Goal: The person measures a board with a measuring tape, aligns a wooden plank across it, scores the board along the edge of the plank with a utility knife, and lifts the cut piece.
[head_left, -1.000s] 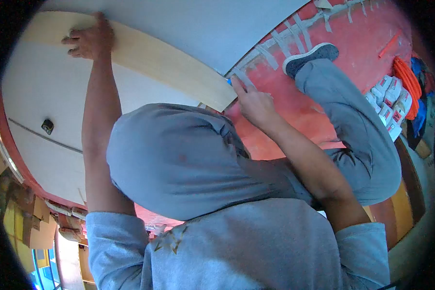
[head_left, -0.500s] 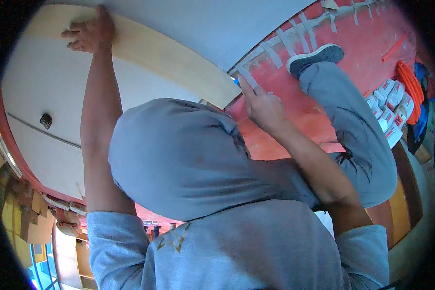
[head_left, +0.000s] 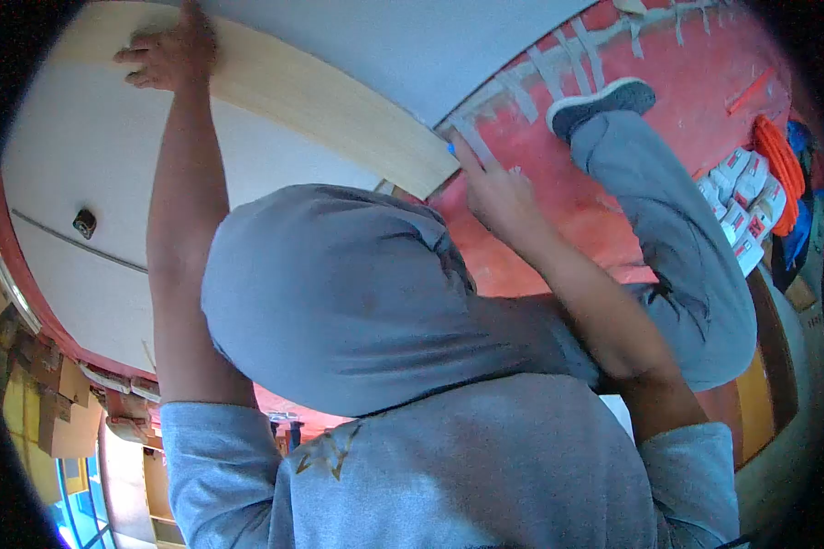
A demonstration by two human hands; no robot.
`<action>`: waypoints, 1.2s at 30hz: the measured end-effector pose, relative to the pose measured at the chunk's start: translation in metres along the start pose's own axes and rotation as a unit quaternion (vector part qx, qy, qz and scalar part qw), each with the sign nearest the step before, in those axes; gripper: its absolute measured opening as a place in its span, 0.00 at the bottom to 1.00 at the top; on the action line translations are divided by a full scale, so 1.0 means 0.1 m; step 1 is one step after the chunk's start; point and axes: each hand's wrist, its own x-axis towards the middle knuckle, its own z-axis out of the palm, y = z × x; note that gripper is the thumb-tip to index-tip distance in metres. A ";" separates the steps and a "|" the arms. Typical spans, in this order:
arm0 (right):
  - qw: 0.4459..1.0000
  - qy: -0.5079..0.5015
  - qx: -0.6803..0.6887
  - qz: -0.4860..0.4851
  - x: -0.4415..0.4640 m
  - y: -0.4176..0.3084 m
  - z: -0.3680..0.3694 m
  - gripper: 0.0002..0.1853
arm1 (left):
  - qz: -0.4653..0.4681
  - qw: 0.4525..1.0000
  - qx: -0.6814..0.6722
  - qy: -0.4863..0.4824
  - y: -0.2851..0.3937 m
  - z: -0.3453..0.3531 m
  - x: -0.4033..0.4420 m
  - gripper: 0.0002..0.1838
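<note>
A long pale wooden strip (head_left: 330,101) runs from the upper left to the middle, over a white panel (head_left: 82,174). Near its far left part, my left hand (head_left: 174,57) presses on it with spread fingers. At the strip's right end is my right hand (head_left: 499,192), its index finger pointing forward and the other fingers curled. A small blue thing (head_left: 451,148) shows at that fingertip; most of it is hidden. A light grey board (head_left: 384,46) lies along the strip's far edge.
Strips of tape (head_left: 568,64) cross a seam on the red floor (head_left: 677,101). My shoe (head_left: 600,102) rests there. White packages (head_left: 742,197) and a coiled orange hose (head_left: 778,169) are at the right. A small black object (head_left: 84,223) lies on the white panel.
The view has shifted slightly, so the strip and both hands appear a little higher. My left hand stays on the strip, and my right hand remains by its right end.
</note>
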 end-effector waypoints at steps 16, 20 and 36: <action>0.991 0.120 0.018 -0.057 0.21 -0.04 0.03 0.33 | -0.073 0.997 -0.008 0.013 0.25 -0.35 -0.21 0.58; 0.988 0.121 0.076 -0.058 0.29 0.06 0.22 0.31 | -0.120 0.990 -0.062 -0.032 0.32 -0.50 -0.24 0.58; 0.992 0.050 0.113 -0.018 0.21 -0.09 0.01 0.30 | -0.087 0.986 -0.142 0.008 0.27 -0.37 -0.22 0.72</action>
